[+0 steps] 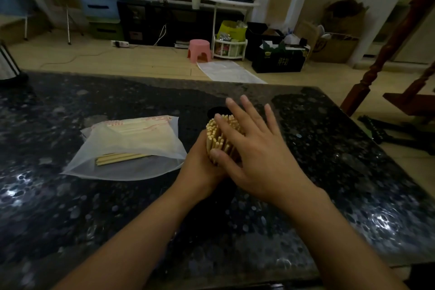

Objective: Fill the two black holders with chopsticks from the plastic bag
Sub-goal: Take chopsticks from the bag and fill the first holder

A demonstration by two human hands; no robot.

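A dark speckled tabletop (94, 207) filled most of the view. On its left side lay a see-through plastic bag (131, 148), flat on the stone. A few loose chopsticks (120, 158) lay near the bag's open front edge, and a pack of wrapped ones (138, 128) with red print sat further back inside it.

Just to the right of the bag was the left hand (200, 167). Its fingers were curled around the near side of a big bunch of chopsticks (221, 134) that stood upright, with the pale tips pointing up. The bottom of the bunch was hidden behind the hands, so the holder it stood in could not be made out. A round black holder rim (217, 110) showed just behind the bunch, and it looked empty from this angle.

The right hand (256, 148) lay across the top and right side of the bunch. Its fingers were straight and spread apart, pressing flat on the tips, with the thumb down against the front of the sticks.

Beyond the tabletop, on the wooden floor, stood a small pink stool (199, 50).
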